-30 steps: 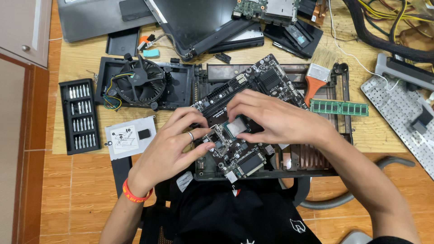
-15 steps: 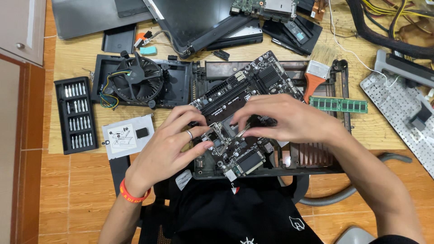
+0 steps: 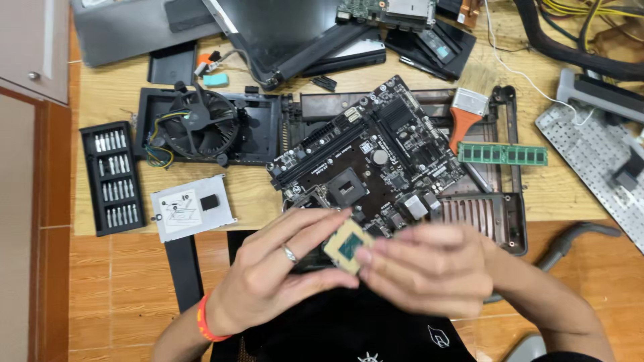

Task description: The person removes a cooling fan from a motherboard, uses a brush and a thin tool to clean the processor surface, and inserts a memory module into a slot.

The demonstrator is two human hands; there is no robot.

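Both hands pulled back off the circuit board (image 3: 376,161) toward 6 o'clock, lifting out a small square chip (image 3: 347,246). Left hand (image 3: 278,281) and right hand (image 3: 429,268) pinch its edges together. Socket (image 3: 347,187) at 12 o'clock now looks empty. Right fingertips blurred; grip probably light.

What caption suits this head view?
Both hands, left hand and right hand, hold a processor chip above a motherboard.
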